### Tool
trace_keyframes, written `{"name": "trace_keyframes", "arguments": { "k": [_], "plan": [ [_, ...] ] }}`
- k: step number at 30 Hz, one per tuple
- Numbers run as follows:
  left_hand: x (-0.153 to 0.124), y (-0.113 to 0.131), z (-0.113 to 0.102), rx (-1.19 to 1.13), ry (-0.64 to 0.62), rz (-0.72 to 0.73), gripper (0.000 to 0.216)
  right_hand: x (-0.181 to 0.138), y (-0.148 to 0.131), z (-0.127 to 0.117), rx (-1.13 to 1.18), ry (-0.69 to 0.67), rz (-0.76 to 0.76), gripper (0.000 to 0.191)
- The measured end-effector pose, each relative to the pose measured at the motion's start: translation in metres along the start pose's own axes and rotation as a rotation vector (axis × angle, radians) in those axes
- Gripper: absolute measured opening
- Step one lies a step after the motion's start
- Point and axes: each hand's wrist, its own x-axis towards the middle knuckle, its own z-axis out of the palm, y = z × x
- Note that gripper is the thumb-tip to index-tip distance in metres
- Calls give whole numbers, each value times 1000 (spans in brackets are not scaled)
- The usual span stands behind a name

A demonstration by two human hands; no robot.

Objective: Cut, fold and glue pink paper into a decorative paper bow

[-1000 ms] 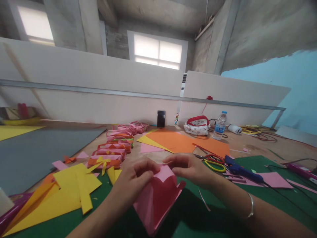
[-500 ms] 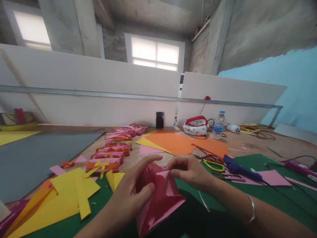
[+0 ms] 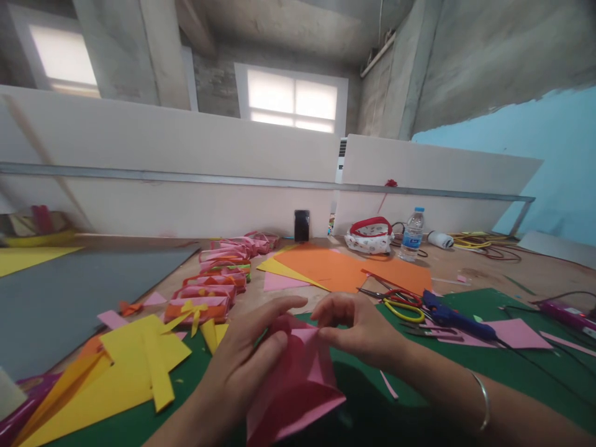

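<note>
A folded sheet of pink paper [image 3: 298, 385] stands up from the green mat [image 3: 465, 366] in front of me. My left hand [image 3: 242, 366] wraps its left side, thumb pressed on the front and fingers stretched across its top. My right hand [image 3: 358, 329] pinches the paper's upper edge between thumb and forefinger. A silver bangle [image 3: 484, 400] circles my right wrist.
Yellow paper offcuts [image 3: 125, 366] lie at the left. A row of pink and orange paper boxes [image 3: 209, 292] runs back. Orange sheets [image 3: 335, 267], scissors [image 3: 400, 301], a blue glue gun [image 3: 451, 320], a water bottle [image 3: 412, 234], a pouch [image 3: 371, 236] and a phone [image 3: 302, 225] lie beyond.
My hands have pressed the pink paper lower and flatter toward the mat. The left thumb has slid onto the paper's front, and the right pinch has shifted to its top edge.
</note>
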Motion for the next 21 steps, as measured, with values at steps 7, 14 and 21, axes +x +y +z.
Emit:
{"name": "trace_keyframes", "arguments": {
  "k": [7,14,21],
  "plan": [
    [17,21,-7,391,-134,161,40,-10,-9,4,-336,115,-234,40],
    [29,45,5,797,-290,326,13,-11,-8,6,-363,166,-264,54],
    [40,28,-5,664,-307,226,16,-11,-12,-2,-383,85,-317,45]
  ]
}}
